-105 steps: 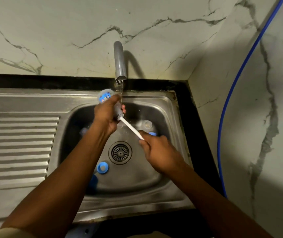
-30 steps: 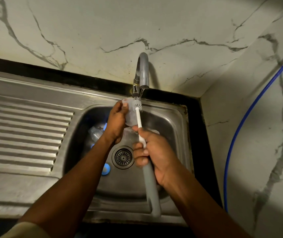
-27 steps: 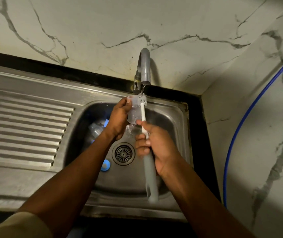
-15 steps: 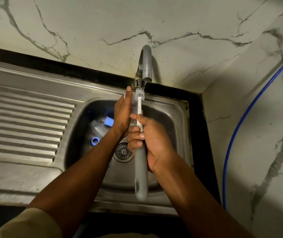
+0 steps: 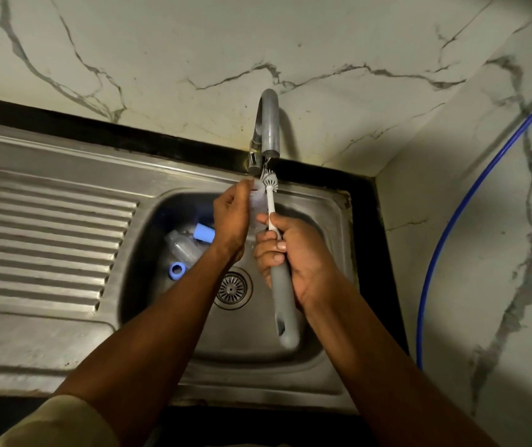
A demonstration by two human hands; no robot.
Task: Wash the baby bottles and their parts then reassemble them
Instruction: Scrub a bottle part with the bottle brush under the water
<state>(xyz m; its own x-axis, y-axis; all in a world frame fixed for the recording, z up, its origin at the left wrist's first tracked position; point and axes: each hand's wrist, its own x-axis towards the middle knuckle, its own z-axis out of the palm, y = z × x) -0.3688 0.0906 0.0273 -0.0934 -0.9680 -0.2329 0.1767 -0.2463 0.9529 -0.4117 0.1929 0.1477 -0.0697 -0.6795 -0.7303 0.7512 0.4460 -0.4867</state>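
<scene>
My left hand (image 5: 230, 217) grips a clear baby bottle (image 5: 257, 201), mouth up, just under the grey tap (image 5: 269, 124). My right hand (image 5: 290, 253) is wrapped round the grey handle of a bottle brush (image 5: 282, 291). The brush's white stem runs up beside the bottle, and its bristle head (image 5: 270, 180) sits at the bottle's mouth under the spout. Another clear bottle (image 5: 182, 246), a blue cap (image 5: 204, 233) and a blue ring (image 5: 177, 271) lie in the left of the steel sink (image 5: 332, 221).
A ribbed steel draining board (image 5: 42, 233) stretches to the left of the basin. The drain (image 5: 232, 287) is in the basin floor between my forearms. A blue hose (image 5: 451, 227) runs down the marble wall on the right.
Both hands have stayed under the tap. The brush head has come up out of the bottle to its mouth, and earlier I scrubbed inside the bottle held lower over the drain.
</scene>
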